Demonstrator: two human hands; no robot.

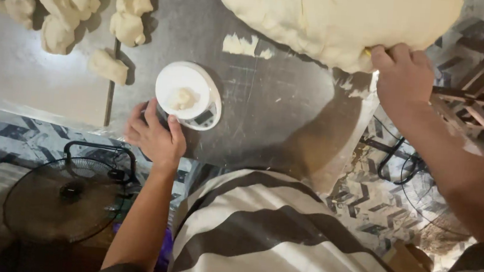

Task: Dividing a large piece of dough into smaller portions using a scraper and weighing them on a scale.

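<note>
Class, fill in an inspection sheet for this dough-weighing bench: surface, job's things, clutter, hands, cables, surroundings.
Surface: grey metal worktop, smeared with dough scraps.
Job's things: white kitchen scale carrying a small dough piece; large dough mass at the far edge.
Clutter: cut dough portions piled at far left.
Hands: left hand touches the scale's near edge; right hand grips the large dough mass.
Cables: black cables on the floor, right.
Surroundings: floor fan lower left; patterned floor tiles.
</note>
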